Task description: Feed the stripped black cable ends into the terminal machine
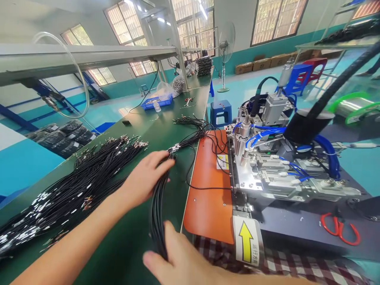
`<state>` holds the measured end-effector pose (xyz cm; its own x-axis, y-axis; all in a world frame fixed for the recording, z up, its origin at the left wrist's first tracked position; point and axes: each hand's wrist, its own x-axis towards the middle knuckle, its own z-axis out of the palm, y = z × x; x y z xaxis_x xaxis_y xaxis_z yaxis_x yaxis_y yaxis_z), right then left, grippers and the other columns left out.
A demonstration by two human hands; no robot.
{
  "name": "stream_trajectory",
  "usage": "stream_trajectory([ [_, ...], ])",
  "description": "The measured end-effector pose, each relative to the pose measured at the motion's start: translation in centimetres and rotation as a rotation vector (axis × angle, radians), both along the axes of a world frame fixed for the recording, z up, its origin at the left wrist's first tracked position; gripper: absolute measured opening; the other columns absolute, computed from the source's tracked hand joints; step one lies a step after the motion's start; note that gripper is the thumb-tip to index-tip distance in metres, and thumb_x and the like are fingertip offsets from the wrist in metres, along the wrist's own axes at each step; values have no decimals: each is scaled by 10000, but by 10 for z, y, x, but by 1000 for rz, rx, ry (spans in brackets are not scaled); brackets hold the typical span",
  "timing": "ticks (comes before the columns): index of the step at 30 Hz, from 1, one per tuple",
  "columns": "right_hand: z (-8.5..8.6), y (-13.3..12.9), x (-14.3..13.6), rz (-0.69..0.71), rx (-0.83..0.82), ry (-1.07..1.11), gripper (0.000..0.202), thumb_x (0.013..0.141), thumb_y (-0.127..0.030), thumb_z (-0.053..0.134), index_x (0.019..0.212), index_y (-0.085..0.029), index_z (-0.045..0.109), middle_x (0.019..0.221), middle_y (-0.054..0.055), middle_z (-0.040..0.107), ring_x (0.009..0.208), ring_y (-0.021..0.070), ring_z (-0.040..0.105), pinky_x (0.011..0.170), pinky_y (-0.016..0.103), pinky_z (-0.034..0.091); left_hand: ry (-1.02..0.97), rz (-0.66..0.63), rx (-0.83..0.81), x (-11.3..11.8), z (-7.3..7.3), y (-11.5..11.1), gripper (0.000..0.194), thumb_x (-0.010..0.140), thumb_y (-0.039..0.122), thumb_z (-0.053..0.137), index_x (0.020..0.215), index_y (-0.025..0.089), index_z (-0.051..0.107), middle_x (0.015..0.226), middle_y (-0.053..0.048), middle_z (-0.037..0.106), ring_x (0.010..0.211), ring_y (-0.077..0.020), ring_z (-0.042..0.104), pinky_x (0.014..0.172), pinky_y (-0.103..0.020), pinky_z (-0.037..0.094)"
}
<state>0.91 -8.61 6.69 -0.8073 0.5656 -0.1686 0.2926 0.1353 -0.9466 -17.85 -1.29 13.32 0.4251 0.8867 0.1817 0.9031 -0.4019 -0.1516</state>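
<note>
A bundle of black cables (157, 209) runs between my two hands over the green tabletop (127, 245). My left hand (148, 176) is closed round its far part, just short of some shiny metal ends (174, 148). Nearer to me, my right hand (175, 253) wraps the lower part of the same bundle with thumb and fingers. Beyond my left hand more black cables (192, 134) fan out, and a few loop over the orange plate (208, 198) to the machine. Left of my left arm lies a large heap of black cables (74, 182) with metal ends.
On the right stands a metal machine (267, 158) with blue tubes and a yellow arrow label (246, 241). Red-handled scissors (340, 229) lie on its base. A blue tray (156, 102), a clear cup (156, 106) and hand tools (188, 102) are farther along the table. A shelf (89, 57) overhangs the left.
</note>
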Motion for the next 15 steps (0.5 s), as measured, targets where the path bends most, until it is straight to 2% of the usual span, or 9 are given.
stream_trajectory([
  [2, 10, -4, -30, 43, 104, 40, 509, 930, -433, 424, 1258, -49, 483, 1129, 206, 633, 1041, 313, 614, 824, 395, 512, -23, 345, -34, -7, 2, 5, 461, 863, 169, 401, 1324, 157, 390, 1351, -184, 407, 1214, -335, 445, 973, -513, 390],
  [3, 13, -4, -39, 128, 179, 12, 572, 903, -452, 476, 1262, -8, 493, 1204, 255, 587, 1102, 361, 580, 873, 445, 497, -38, 488, -115, -11, -1, 5, 478, 866, 159, 369, 1343, 138, 369, 1318, -197, 447, 1166, -339, 495, 940, -511, 407],
  [4, 16, -3, -43, 216, 223, -105, 609, 874, -472, 524, 1217, 30, 541, 1212, 298, 571, 1119, 403, 562, 889, 480, 489, -53, 592, -224, -15, -5, 3, 458, 871, 158, 345, 1325, 124, 393, 1261, -197, 505, 1109, -333, 542, 909, -494, 424],
  [5, 17, -1, -43, 320, 241, -215, 590, 871, -475, 533, 1156, 37, 598, 1159, 306, 604, 1087, 418, 583, 868, 490, 504, -66, 636, -327, -18, -12, -1, 415, 877, 174, 339, 1272, 118, 453, 1175, -182, 573, 1048, -320, 583, 880, -464, 440],
  [8, 8, 7, -17, 518, 359, -403, 409, 842, -376, 611, 1038, -25, 687, 1001, 245, 694, 945, 390, 663, 785, 457, 547, -120, 628, -512, -19, -36, -28, 303, 882, 334, 413, 1078, 164, 570, 887, -75, 674, 837, -245, 648, 728, -328, 484],
  [10, -3, 11, 8, 490, 391, -412, 411, 788, -373, 680, 1072, -76, 682, 988, 199, 713, 869, 375, 688, 745, 451, 554, -165, 625, -589, -11, -53, -49, 324, 808, 416, 531, 1024, 178, 566, 784, -32, 664, 718, -218, 641, 607, -282, 468],
  [12, -13, 13, 31, 430, 356, -401, 396, 792, -359, 670, 1112, -127, 672, 1010, 165, 717, 862, 366, 691, 722, 427, 549, -192, 636, -588, 0, -67, -65, 352, 726, 359, 611, 1010, 165, 533, 837, -52, 654, 748, -231, 629, 608, -286, 447],
  [15, -19, 15, 51, 274, 261, -324, 292, 795, -309, 647, 1063, -200, 693, 911, 80, 745, 824, 296, 699, 711, 340, 518, -245, 633, -556, 11, -81, -66, 212, 761, 208, 492, 971, 180, 501, 827, -42, 627, 738, -207, 609, 618, -280, 420],
])
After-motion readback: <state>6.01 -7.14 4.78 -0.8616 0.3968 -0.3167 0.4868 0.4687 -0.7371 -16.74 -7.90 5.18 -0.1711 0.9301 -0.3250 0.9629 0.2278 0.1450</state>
